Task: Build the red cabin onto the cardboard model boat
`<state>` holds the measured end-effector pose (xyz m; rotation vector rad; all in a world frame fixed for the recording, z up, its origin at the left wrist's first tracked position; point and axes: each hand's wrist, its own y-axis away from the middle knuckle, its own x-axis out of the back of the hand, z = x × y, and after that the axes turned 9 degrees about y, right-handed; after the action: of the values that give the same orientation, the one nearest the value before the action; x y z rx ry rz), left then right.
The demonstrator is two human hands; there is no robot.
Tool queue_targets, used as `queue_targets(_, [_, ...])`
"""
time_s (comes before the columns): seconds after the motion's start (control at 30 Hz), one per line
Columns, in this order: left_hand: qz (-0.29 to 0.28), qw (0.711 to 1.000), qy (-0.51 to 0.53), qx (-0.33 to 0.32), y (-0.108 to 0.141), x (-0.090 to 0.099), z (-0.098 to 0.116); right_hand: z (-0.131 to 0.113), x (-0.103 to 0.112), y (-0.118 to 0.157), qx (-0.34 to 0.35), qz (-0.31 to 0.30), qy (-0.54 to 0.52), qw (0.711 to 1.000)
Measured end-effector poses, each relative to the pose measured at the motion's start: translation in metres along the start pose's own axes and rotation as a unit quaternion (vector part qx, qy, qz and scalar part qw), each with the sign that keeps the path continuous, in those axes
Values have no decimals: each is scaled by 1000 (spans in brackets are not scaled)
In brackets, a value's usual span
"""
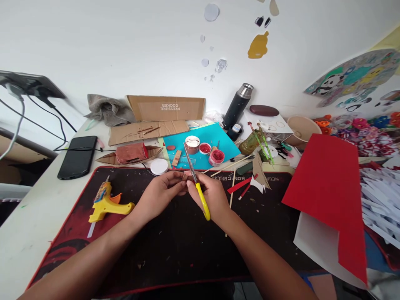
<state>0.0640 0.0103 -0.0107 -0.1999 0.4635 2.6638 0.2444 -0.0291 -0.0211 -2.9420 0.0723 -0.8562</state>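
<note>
Over the dark mat, my right hand is closed around a pair of scissors with yellow handles. Their metal blades point up and away from me. My left hand pinches a small brownish piece, mostly hidden by the fingers; its material is unclear. The fingertips of both hands meet around this piece, beside the scissors. Just beyond the hands lie a white round lid and open pots of red paint on a blue sheet. A red-painted cardboard boat shape rests to the left.
A yellow glue gun lies on the mat at left, near a black phone. Thin sticks and paper scraps lie right of my hands. A black flask stands behind; large red paper is at right.
</note>
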Motion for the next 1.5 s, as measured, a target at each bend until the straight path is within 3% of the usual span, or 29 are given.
queue_targets(0.37, [3, 1000, 9, -11, 0, 3, -5, 2, -2, 0, -31, 3, -46, 998])
queue_targets(0.57, [48, 996, 72, -7, 0, 8, 0, 11, 17, -4, -79, 26, -73, 994])
queue_targets(0.77, [-13, 997, 64, 37, 5, 13, 8, 9, 39, -6, -86, 5, -80, 993])
queue_targets(1.07, [-93, 994, -1, 64, 10, 12, 17, -1, 33, 0, -104, -143, -102, 979])
queue_targets(1.5, [-82, 994, -5, 78, 11, 8, 17, 1, 31, 3, -106, -132, -91, 981])
